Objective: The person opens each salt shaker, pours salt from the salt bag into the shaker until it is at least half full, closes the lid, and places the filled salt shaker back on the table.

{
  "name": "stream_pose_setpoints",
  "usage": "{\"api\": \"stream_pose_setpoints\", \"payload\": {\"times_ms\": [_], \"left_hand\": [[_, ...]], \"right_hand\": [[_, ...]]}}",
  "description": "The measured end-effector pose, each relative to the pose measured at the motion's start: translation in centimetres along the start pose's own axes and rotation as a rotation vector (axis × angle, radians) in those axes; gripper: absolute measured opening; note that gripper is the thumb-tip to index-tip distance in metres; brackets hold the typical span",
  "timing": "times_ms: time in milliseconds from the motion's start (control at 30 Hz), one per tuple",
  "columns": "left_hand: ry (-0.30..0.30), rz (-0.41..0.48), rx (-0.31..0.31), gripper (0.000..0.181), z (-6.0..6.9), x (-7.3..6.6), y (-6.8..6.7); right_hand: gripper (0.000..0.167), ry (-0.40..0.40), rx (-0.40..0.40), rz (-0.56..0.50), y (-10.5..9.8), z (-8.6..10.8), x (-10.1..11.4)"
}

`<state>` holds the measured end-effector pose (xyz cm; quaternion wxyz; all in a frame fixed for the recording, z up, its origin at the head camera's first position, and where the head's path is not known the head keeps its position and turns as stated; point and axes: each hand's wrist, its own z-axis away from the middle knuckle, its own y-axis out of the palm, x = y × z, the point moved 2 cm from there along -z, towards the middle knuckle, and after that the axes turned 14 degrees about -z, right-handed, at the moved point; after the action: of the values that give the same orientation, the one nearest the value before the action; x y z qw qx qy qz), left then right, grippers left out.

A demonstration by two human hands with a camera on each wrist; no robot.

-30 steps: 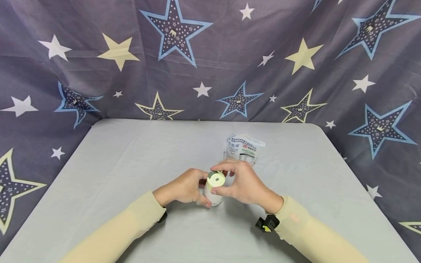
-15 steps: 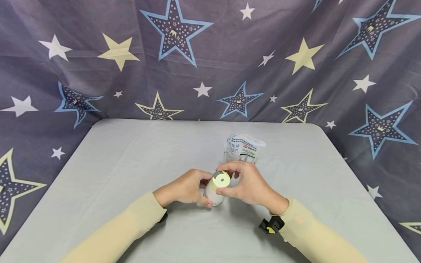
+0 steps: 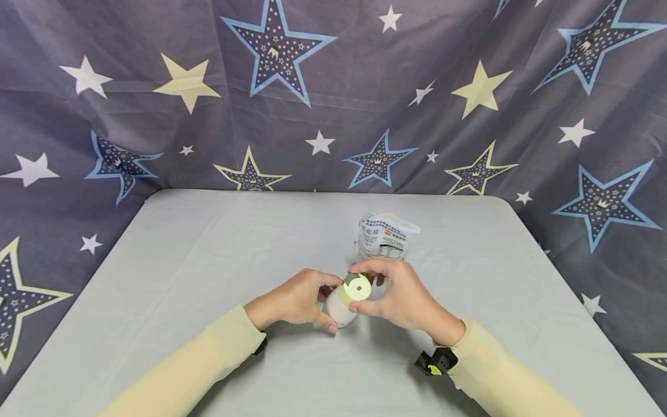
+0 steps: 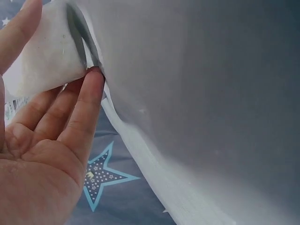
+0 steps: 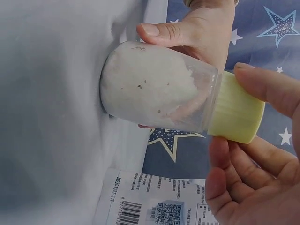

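A clear seasoning jar (image 3: 339,311) stands tilted to the right on the table, low in its middle. White grains with a few dark specks fill most of the jar (image 5: 150,89) in the right wrist view. Its pale yellow-green cap (image 5: 236,110) is on the neck; the top shows a grey-green section and a small square mark. My left hand (image 3: 299,296) holds the jar's body from the left, thumb in front and fingers behind. With thumb and fingers, my right hand (image 3: 403,294) pinches the cap. In the left wrist view, left fingertips (image 4: 93,84) reach the jar's base edge.
A white printed pouch (image 3: 385,236) with Chinese text stands just behind the right hand. The grey-white cloth-covered table (image 3: 219,243) ends at a dark curtain (image 3: 312,116) with stars. A black wrist camera (image 3: 438,361) hangs under the right sleeve.
The right hand has moved to the right with the cap, and the jar has gone from nearly upright to leaning right. The left hand has stayed almost in place.
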<state>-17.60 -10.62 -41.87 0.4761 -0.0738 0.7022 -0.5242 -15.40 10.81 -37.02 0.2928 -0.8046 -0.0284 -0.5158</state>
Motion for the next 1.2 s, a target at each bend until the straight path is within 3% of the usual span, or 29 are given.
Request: {"api": "stream_pose_setpoints", "payload": {"times_ms": [600,1200], "left_hand": [[-0.013,-0.085,-0.009,0.066,-0.10,-0.48,0.06],[-0.016,-0.110,-0.013,0.063,-0.08,-0.91,0.03]], "right_hand": [[0.053,-0.014,-0.033,-0.026,-0.36,0.66,-0.24],[0.049,-0.032,-0.082,0.025,-0.27,0.89,-0.62]]}}
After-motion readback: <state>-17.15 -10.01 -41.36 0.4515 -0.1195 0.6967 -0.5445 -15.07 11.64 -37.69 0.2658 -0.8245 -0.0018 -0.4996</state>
